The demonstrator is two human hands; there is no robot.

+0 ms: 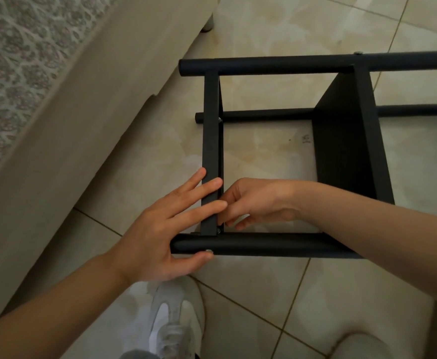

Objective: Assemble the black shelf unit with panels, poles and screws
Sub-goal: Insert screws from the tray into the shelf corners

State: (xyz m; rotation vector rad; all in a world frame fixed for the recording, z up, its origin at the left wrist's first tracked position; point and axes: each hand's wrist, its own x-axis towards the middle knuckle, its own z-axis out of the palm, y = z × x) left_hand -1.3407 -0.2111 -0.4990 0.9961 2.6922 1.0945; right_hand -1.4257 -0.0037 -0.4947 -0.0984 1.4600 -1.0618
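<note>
From the head view, the shelf unit (341,141) lies on its side on the tiled floor (264,294), and I take the near pole (264,246) as my marker. The end panel (211,130) rises straight up from that pole's left end toward the far pole (277,64), and a second panel (362,130) stands further right along it.

My left hand (165,234) is flat. Its straight fingers press across the end panel just above the near pole, and the thumb lies under the pole beside a silver screw head (208,251).

My right hand (256,203) reaches inside the frame, just above the near pole, with its fingers curled toward the inner corner where the panel meets the pole. A small fastener (218,230) shows there. I cannot tell whether my fingertips actually pinch it or only close near it.

I judge the step to be fixing this corner joint. To do it well I would:
- press the panel square against the pole with the left hand so the holes line up;
- start the thread by fingertip, without forcing it;
- tighten fully only once the panel sits flush, since a crooked start could strip the thread.

My white shoe (173,314) is below the near pole.

I can read no brand, label or writing on the shelf, the shoe or the floor.
</note>
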